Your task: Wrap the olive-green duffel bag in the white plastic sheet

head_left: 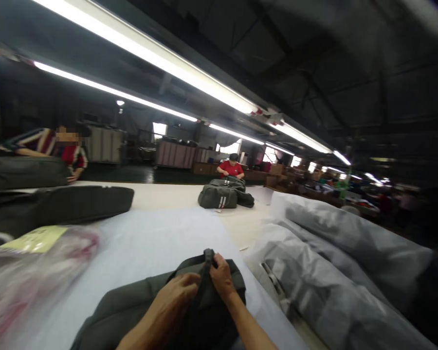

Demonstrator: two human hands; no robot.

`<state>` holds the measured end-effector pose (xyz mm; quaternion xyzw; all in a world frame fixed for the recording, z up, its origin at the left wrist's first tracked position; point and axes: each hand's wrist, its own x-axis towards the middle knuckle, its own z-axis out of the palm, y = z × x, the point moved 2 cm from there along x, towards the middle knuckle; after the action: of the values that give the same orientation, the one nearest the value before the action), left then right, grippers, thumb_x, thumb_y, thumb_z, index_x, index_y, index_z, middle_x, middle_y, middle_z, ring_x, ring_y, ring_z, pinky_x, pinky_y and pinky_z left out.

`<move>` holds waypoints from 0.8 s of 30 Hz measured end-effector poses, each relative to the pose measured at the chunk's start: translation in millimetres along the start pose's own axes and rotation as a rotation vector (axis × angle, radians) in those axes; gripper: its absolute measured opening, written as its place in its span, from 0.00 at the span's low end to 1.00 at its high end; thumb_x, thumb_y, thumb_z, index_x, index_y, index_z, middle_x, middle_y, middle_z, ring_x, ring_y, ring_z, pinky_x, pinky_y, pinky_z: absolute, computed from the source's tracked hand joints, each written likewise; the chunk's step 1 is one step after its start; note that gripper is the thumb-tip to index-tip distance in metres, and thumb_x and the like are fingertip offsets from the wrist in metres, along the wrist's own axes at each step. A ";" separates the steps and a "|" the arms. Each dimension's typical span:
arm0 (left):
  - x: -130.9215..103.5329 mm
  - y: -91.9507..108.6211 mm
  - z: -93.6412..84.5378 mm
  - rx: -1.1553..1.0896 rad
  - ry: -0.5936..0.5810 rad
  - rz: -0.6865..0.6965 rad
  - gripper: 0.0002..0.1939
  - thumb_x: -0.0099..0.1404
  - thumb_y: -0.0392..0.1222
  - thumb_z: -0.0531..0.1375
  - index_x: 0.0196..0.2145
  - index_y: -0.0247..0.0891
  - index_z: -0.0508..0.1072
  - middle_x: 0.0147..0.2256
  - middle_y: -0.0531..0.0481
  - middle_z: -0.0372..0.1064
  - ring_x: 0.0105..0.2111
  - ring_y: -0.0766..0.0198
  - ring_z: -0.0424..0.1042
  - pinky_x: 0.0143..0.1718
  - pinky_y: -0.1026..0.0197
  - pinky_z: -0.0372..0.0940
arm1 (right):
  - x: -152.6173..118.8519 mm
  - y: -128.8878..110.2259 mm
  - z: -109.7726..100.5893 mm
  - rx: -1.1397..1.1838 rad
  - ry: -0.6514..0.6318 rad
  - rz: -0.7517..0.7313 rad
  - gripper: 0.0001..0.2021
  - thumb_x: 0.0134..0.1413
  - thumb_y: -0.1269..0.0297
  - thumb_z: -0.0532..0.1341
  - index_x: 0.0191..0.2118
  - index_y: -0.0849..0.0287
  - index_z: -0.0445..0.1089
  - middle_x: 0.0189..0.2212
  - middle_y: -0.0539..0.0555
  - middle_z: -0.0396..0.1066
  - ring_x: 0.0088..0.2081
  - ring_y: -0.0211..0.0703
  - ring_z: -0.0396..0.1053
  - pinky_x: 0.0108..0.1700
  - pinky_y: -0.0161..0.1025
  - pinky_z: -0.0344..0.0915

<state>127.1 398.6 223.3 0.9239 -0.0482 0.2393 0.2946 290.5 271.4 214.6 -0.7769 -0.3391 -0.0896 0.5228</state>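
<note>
A dark grey-green bag [131,306] lies on the white table [149,243] right in front of me. My left hand [177,291] rests on the bag's top and pinches a black strap [206,267] that rises from it. My right hand [222,279] grips the same strap from the other side, near its upper loop. Both forearms reach in from the bottom edge.
Clear plastic packets [32,272] lie at the left. Long dark bags [65,204] sit behind them. Grey plastic-wrapped bundles [332,262] pile up on the right. A person in red [231,167] handles bags [222,194] at the far table end; another person [58,146] leans in at left.
</note>
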 end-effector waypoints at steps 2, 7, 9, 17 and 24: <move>12.6 -3.5 -1.8 0.113 -0.104 0.026 0.14 0.59 0.45 0.62 0.44 0.50 0.77 0.56 0.50 0.69 0.57 0.47 0.64 0.59 0.46 0.61 | 0.7 5.5 -1.1 0.040 -0.037 0.000 0.14 0.53 0.50 0.58 0.30 0.56 0.71 0.30 0.53 0.75 0.35 0.47 0.70 0.46 0.45 0.68; 32.1 -39.7 8.4 -0.119 0.018 -0.262 0.38 0.56 0.46 0.63 0.63 0.41 0.59 0.65 0.39 0.53 0.64 0.46 0.54 0.65 0.43 0.50 | 2.8 10.2 -6.4 0.138 -0.123 0.055 0.13 0.47 0.50 0.63 0.28 0.55 0.66 0.22 0.47 0.68 0.26 0.42 0.66 0.30 0.37 0.65; 34.0 -56.1 8.9 -0.366 0.122 -0.419 0.44 0.57 0.54 0.61 0.66 0.37 0.51 0.67 0.37 0.47 0.64 0.47 0.55 0.64 0.47 0.53 | 7.1 1.5 -10.2 0.174 -0.198 0.059 0.14 0.47 0.51 0.63 0.27 0.55 0.64 0.20 0.45 0.64 0.24 0.40 0.63 0.28 0.36 0.63; 30.4 -80.2 -5.6 -0.583 0.257 -0.692 0.43 0.66 0.68 0.40 0.66 0.32 0.48 0.66 0.33 0.50 0.62 0.52 0.59 0.50 0.58 0.67 | -30.3 -38.5 -51.7 -0.205 -0.479 -0.424 0.05 0.54 0.64 0.57 0.29 0.51 0.68 0.30 0.52 0.72 0.35 0.46 0.71 0.45 0.44 0.70; 35.0 -67.5 -9.8 -0.400 0.237 -0.600 0.24 0.71 0.58 0.48 0.45 0.36 0.72 0.45 0.43 0.74 0.47 0.56 0.72 0.52 0.48 0.63 | -155.3 68.2 -41.7 -0.542 -0.415 -0.801 0.26 0.55 0.77 0.55 0.56 0.44 0.66 0.44 0.50 0.77 0.50 0.46 0.73 0.55 0.45 0.70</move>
<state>169.4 461.4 211.6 0.7871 0.2134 0.2335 0.5296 224.7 152.5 104.9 -0.6950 -0.6708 -0.2112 0.1497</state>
